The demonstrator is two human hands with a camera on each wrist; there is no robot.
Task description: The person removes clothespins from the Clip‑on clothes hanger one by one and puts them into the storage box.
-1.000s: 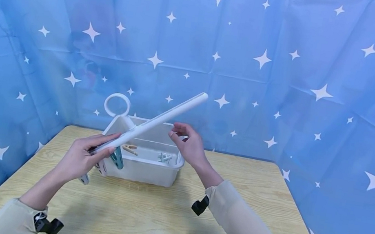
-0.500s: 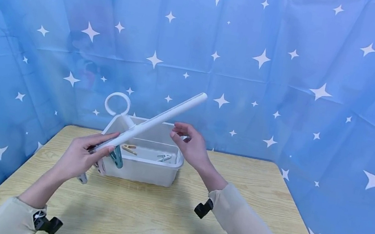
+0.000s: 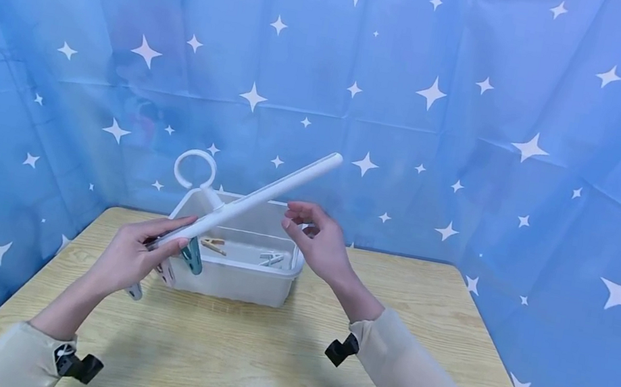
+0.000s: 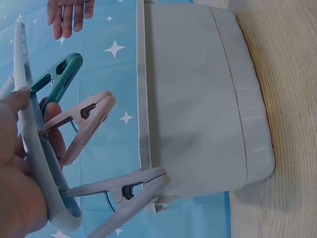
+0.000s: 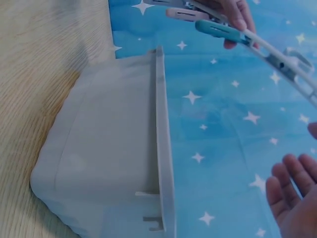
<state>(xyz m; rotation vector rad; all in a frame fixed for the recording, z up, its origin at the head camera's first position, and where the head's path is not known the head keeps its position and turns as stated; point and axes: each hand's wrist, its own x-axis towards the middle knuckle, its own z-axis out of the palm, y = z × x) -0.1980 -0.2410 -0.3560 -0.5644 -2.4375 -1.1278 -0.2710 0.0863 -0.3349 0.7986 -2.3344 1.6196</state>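
Note:
My left hand (image 3: 130,252) grips one end of a white clip hanger (image 3: 276,193), its bar slanting up to the right over the bin. A ring-shaped hook (image 3: 198,151) rises from the bar's middle. Three clothes clips hang near the held end: a teal clip (image 4: 62,82), a pink clip (image 4: 91,126) and a grey clip (image 4: 141,196). Holding nothing, my right hand (image 3: 319,243) hovers at the right rim of the white bin (image 3: 246,284) with fingers loosely bent. In the right wrist view that hand's fingers (image 5: 290,181) are apart from the hanger.
Inside the bin lie a tan clip (image 3: 213,245) and some pale clips (image 3: 271,259). The bin stands toward the back of a wooden table (image 3: 222,350). A blue star-patterned curtain (image 3: 323,45) hangs behind and at both sides.
My right wrist and sleeve have shifted slightly to the right and down. The left hand and the hanger have barely moved, and the head view has turned a little.

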